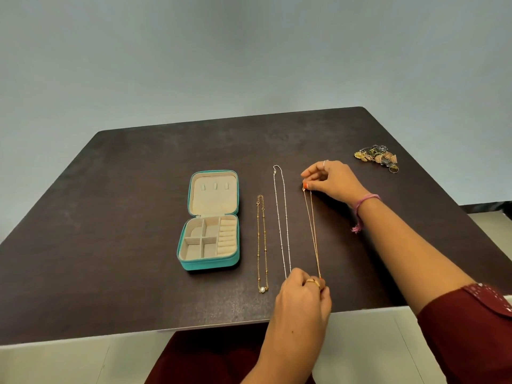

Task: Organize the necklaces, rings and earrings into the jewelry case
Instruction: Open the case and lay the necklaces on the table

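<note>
On table (138, 167) | jewelry case (208, 246) open (compartments bare) | hands stretch gold necklace (312, 234)

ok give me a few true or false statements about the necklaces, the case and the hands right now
1. The jewelry case lies open on the table. True.
2. Both hands hold the thin gold chain, the right hand at its far end and the left hand at its near end. True.
3. The pearl necklace is already in the case. False: it lies on the table, right of the case.
4. The silver chain lies between the pearl necklace and the thin gold chain. True.
5. The pile of earrings and rings sits left of the case. False: it is far right on the table.
6. The case compartments hold rings. False: they look empty.
</note>
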